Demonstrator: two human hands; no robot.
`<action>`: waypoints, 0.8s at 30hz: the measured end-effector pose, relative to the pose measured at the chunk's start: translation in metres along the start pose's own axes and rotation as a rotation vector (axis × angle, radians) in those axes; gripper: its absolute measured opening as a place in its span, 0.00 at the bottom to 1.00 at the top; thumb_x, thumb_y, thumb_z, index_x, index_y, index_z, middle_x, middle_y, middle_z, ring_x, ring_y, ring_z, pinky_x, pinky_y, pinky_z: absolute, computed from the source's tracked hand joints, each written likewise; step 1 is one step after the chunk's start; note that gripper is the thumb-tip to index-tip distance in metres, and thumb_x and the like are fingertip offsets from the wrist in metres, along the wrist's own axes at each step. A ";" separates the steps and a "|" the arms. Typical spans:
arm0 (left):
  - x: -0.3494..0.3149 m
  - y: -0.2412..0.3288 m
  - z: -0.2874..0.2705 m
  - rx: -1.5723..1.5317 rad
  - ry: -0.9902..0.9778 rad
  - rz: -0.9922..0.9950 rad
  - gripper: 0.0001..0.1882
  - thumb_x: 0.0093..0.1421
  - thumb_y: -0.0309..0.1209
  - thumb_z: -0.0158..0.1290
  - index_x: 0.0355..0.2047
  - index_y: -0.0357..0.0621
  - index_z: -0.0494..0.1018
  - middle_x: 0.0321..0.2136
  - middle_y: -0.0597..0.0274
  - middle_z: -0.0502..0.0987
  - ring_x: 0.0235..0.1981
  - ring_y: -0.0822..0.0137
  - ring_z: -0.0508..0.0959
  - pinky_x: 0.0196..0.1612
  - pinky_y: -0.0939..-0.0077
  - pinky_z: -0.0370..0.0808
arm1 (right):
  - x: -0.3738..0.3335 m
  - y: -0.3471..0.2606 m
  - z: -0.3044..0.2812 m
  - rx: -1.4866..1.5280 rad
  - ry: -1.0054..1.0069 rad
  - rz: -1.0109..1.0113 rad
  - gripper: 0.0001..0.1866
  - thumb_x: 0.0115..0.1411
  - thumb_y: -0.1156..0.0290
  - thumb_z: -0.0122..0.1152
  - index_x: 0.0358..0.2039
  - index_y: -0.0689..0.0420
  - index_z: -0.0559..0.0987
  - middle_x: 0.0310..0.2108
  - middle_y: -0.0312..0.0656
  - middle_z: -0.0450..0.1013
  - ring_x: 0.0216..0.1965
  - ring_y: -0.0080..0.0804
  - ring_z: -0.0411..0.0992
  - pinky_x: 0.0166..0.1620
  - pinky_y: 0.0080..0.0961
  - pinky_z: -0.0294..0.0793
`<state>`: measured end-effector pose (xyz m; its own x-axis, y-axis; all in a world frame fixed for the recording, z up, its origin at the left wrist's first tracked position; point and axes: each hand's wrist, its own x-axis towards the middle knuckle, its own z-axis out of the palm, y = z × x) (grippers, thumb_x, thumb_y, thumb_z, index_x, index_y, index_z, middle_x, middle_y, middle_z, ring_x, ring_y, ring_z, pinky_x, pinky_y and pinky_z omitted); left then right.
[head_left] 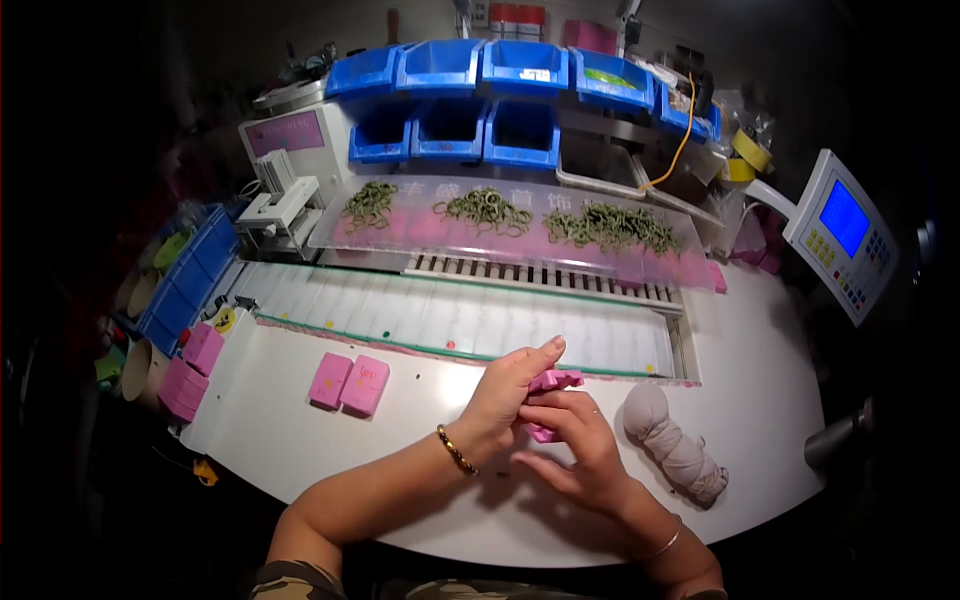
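My left hand [502, 392] is closed around a pink rubber mould [553, 381], its thumb pointing up and away. The mould looks parted or bent, and my fingers hide much of it. My right hand [575, 440] has its fingers curled against the mould's near side, with the thumb held apart below. Two more pink moulds [366, 385] lie side by side on the white table, left of my hands. To the right rests a grey-white cloth bundle [675, 446], tied into a rounded end.
Beyond my hands runs a white conveyor strip [480, 325] with green edges. A clear tray [400, 245] behind it bears several heaps of green rings [615, 228]. Blue bins [438, 66] stand at the back, a keypad screen [845, 235] at right, stacked pink blocks [184, 388] at left.
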<state>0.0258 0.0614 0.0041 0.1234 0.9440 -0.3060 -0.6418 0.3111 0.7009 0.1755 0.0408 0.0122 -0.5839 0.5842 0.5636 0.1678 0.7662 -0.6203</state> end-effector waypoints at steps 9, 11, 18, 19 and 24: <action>-0.036 -0.019 -0.006 -0.039 -0.216 0.061 0.28 0.64 0.51 0.49 0.52 0.40 0.70 0.44 0.61 0.75 0.43 0.73 0.75 0.44 0.79 0.73 | -0.003 0.004 -0.011 -0.219 0.054 -0.136 0.21 0.43 0.82 0.59 0.41 0.57 0.78 0.38 0.40 0.77 0.40 0.40 0.75 0.41 0.32 0.74; -0.032 -0.019 -0.010 0.084 -0.168 -0.081 0.27 0.64 0.51 0.49 0.52 0.42 0.70 0.45 0.61 0.75 0.43 0.72 0.75 0.45 0.77 0.73 | -0.008 0.000 -0.010 -0.442 -0.020 -0.209 0.18 0.46 0.77 0.59 0.41 0.54 0.79 0.39 0.37 0.77 0.43 0.34 0.75 0.43 0.29 0.70; -0.029 -0.013 -0.005 -0.080 -0.061 -0.087 0.38 0.65 0.62 0.35 0.41 0.31 0.70 0.23 0.62 0.73 0.21 0.73 0.73 0.26 0.79 0.75 | -0.026 -0.023 -0.003 -0.620 -0.105 -0.326 0.19 0.53 0.70 0.59 0.47 0.54 0.78 0.50 0.37 0.75 0.56 0.30 0.69 0.58 0.34 0.61; -0.030 -0.013 -0.006 -0.012 -0.045 -0.081 0.40 0.65 0.63 0.33 0.41 0.29 0.70 0.20 0.63 0.72 0.20 0.72 0.73 0.25 0.78 0.75 | -0.030 -0.023 -0.009 -0.629 -0.141 -0.343 0.19 0.54 0.70 0.59 0.48 0.53 0.78 0.51 0.37 0.74 0.57 0.30 0.68 0.60 0.34 0.60; -0.039 -0.003 -0.017 0.089 0.008 -0.119 0.40 0.66 0.62 0.32 0.42 0.29 0.70 0.20 0.61 0.72 0.18 0.69 0.73 0.23 0.75 0.75 | -0.057 0.000 -0.058 -0.884 -0.181 -0.148 0.25 0.53 0.73 0.60 0.55 0.53 0.74 0.58 0.41 0.68 0.61 0.35 0.64 0.64 0.39 0.54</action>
<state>0.0103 0.0219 0.0030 0.1887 0.8989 -0.3955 -0.5531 0.4300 0.7136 0.2548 0.0228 0.0114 -0.7512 0.4698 0.4637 0.5847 0.7996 0.1371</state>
